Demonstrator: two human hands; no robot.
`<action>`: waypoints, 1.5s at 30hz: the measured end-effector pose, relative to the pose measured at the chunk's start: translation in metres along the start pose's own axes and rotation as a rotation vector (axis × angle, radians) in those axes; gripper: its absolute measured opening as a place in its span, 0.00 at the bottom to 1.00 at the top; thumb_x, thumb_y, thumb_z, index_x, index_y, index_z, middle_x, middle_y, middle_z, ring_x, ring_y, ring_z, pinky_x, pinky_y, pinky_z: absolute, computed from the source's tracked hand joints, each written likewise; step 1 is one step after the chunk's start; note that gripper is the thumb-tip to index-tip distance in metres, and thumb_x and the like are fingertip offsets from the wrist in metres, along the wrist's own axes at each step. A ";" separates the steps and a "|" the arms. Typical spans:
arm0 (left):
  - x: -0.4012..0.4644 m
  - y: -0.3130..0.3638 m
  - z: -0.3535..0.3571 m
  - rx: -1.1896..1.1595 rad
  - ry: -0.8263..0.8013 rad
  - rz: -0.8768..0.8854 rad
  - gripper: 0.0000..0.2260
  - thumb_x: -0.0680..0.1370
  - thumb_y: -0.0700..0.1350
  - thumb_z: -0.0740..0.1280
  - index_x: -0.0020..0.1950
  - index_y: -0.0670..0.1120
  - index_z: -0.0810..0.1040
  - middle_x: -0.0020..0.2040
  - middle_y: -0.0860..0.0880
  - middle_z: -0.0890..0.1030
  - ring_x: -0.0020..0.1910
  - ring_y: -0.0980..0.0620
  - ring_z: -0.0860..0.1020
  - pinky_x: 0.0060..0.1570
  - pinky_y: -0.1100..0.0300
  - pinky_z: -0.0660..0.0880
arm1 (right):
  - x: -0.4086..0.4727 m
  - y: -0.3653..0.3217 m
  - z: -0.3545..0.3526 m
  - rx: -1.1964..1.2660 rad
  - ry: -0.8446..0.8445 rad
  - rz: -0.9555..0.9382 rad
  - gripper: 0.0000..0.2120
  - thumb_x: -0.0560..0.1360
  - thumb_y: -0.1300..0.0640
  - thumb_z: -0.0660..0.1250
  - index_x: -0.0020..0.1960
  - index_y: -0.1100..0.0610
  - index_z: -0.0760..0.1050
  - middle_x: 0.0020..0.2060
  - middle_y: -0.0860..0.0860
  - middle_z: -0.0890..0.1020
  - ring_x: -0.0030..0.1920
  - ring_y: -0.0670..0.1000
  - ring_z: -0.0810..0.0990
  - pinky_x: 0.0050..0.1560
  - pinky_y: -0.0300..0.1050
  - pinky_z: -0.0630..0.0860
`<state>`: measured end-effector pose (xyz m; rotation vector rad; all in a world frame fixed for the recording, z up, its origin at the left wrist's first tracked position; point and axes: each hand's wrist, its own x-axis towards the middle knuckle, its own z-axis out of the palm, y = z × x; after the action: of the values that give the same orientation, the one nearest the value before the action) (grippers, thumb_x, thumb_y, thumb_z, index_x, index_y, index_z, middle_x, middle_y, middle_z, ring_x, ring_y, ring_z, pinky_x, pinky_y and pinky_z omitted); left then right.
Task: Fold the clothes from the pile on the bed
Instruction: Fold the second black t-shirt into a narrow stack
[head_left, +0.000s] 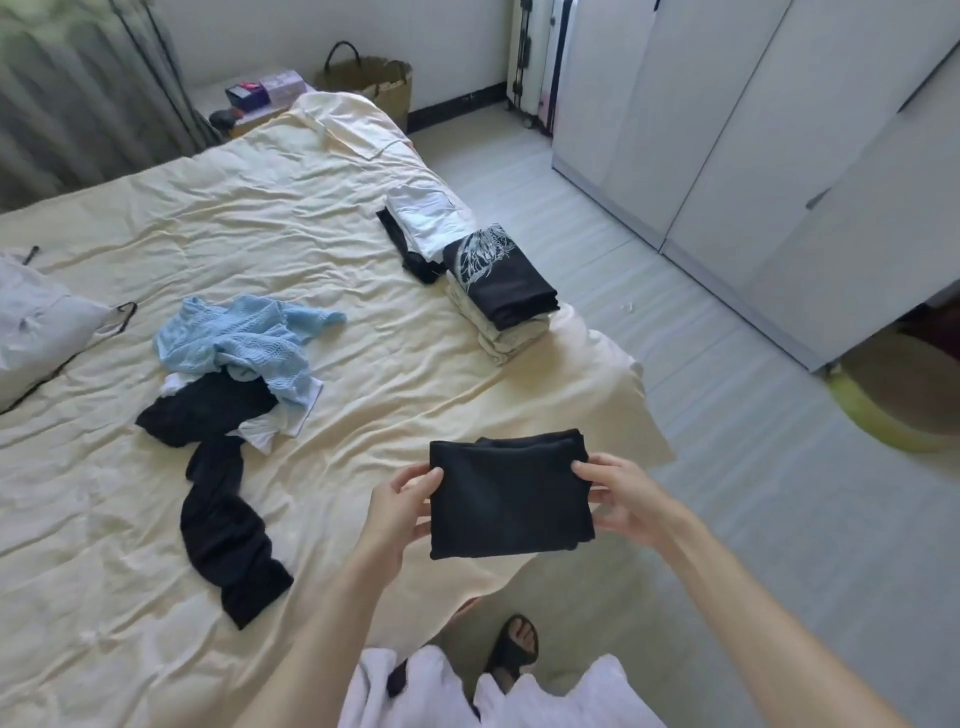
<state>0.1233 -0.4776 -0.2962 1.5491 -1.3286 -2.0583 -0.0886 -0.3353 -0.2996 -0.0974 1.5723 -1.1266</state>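
Folded black garment (509, 499), flat rectangle, held up in the air lower centre of frame over the bed (363, 208) corner. Unfolded pile (234, 379) left of centre: light blue knit on top, black and white pieces under it, crumpled. Folded stack (498, 291) upper centre-right at the bed edge, black printed tee on top.

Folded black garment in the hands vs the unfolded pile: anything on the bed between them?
Head view: only bare, wrinkled cream sheet lies between the folded black garment and the unfolded pile. The pile's long black piece trails alongside the gap.
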 end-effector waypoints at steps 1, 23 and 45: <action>0.006 0.002 0.005 0.006 0.002 -0.011 0.05 0.78 0.45 0.66 0.53 0.49 0.79 0.46 0.47 0.83 0.43 0.47 0.81 0.38 0.57 0.77 | 0.006 -0.004 -0.005 0.003 0.003 0.012 0.10 0.78 0.58 0.64 0.59 0.58 0.75 0.53 0.55 0.82 0.51 0.54 0.81 0.45 0.49 0.78; 0.271 0.200 0.083 0.659 0.022 0.317 0.10 0.77 0.47 0.67 0.57 0.48 0.80 0.45 0.48 0.81 0.47 0.50 0.78 0.47 0.58 0.72 | 0.184 -0.138 -0.013 0.453 0.050 0.055 0.06 0.77 0.58 0.65 0.53 0.56 0.77 0.39 0.51 0.85 0.42 0.52 0.85 0.39 0.50 0.81; 0.527 0.223 0.166 1.118 0.149 0.430 0.16 0.81 0.46 0.59 0.68 0.47 0.73 0.62 0.42 0.73 0.62 0.42 0.72 0.61 0.50 0.69 | 0.401 -0.193 -0.021 0.321 0.311 0.167 0.16 0.78 0.55 0.64 0.61 0.62 0.68 0.55 0.57 0.77 0.52 0.56 0.80 0.50 0.49 0.79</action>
<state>-0.3038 -0.8608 -0.4564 1.4424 -2.6595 -0.8797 -0.3413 -0.6670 -0.4575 0.4340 1.6112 -1.2893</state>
